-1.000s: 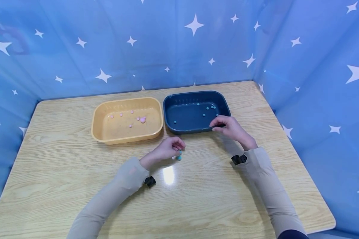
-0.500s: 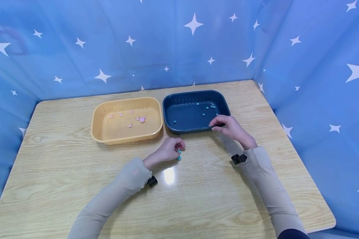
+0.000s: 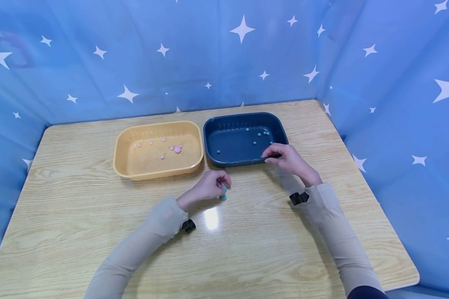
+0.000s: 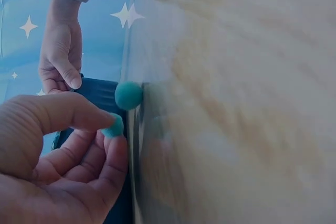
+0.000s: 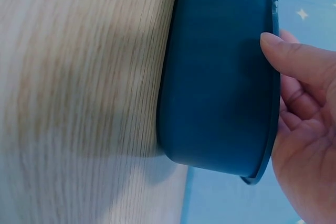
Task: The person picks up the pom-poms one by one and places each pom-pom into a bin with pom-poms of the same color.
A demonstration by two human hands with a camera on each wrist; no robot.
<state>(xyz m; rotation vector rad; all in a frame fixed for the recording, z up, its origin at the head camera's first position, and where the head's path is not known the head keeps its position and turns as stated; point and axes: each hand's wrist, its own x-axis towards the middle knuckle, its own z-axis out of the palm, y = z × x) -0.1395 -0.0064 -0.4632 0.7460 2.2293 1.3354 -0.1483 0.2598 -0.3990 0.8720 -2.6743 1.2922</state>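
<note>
In the head view my left hand (image 3: pixel 206 186) is low over the table, in front of the two bins. Its thumb and fingertips pinch a small teal ball (image 4: pixel 115 126), clearest in the left wrist view. A second teal ball (image 4: pixel 129 95) lies on the table right beside it. My right hand (image 3: pixel 289 159) holds the near right rim of the dark blue bin (image 5: pixel 220 77), thumb outside and fingers over the inner side. Several small teal balls (image 3: pixel 255 143) lie in that bin. My right hand covers part of its corner.
A yellow bin (image 3: pixel 155 172) with several pink balls (image 3: pixel 177 149) stands to the left of the blue bin, almost touching it. Both rest on a wooden table (image 3: pixel 269 241) near its back edge. A blue starry curtain (image 3: pixel 194 54) rises behind.
My left thumb has come up against the fingers and now pinches the teal ball; a second ago it was apart and lower. The right hand stays on the blue bin's rim.
</note>
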